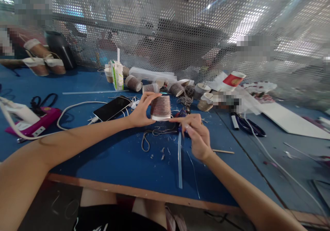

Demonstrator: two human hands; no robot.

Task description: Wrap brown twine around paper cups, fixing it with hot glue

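My left hand [141,111] holds a paper cup wrapped in brownish twine [161,107] upright, a little above the blue table [108,155], thumb on top and fingers at its base. My right hand [196,133] reaches its forefinger to the cup's bottom rim and pinches something small, too blurred to name. A loose length of twine [152,135] lies on the table just below the cup. A clear glue stick [179,162] lies under my right hand, pointing toward me.
A black phone [112,108] on a white cable lies left of the cup. Several twine-wrapped cups [177,88] stand behind, with a small carton [117,74]. Scissors [249,126] lie at right, a pink tool [33,124] at left. Perforated metal screen [180,24] bounds the back.
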